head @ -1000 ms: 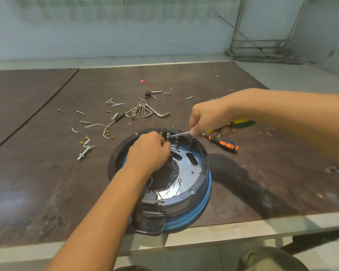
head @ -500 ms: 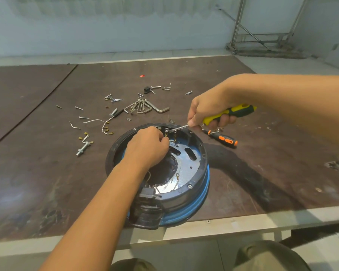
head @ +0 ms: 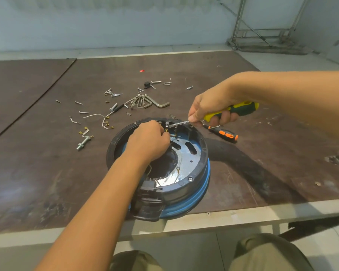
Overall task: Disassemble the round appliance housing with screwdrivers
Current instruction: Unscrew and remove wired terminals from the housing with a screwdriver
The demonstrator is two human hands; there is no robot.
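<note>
1. Far left on the table (head: 37,173): a bolt with a nut (head: 84,142) lay flat, with short wires with brass terminals (head: 105,122) just behind it.
2. Loose screws (head: 112,93) were scattered across the far-left middle. A hex key set (head: 145,101) lay fanned out right of them, behind the housing.
3. Left hand (head: 148,142) was inside the housing at its far rim, with its fingers curled. The tips were bunched at a small brass terminal (head: 166,130). The grip itself was hidden by the back of the hand, so I cannot tell whether it pinched anything.
4. Round housing (head: 204,169), black rim over a blue band, sat open side up at the table's centre, at the near edge. A shiny metal plate showed inside. A black connector block (head: 149,187) sat on the near rim.
5. Right hand (head: 209,108) was clenched around the yellow-green screwdriver (head: 241,109), thumb on the shaft. The shaft slanted down and left, with its tip at the terminals on the far rim, just beside the left fingertips.
6. Orange-black screwdriver (head: 223,133) lay on the table just right of the housing, below the right hand, untouched.
7. Far right background: a metal frame (head: 262,36) stood on the floor by the wall.
</note>
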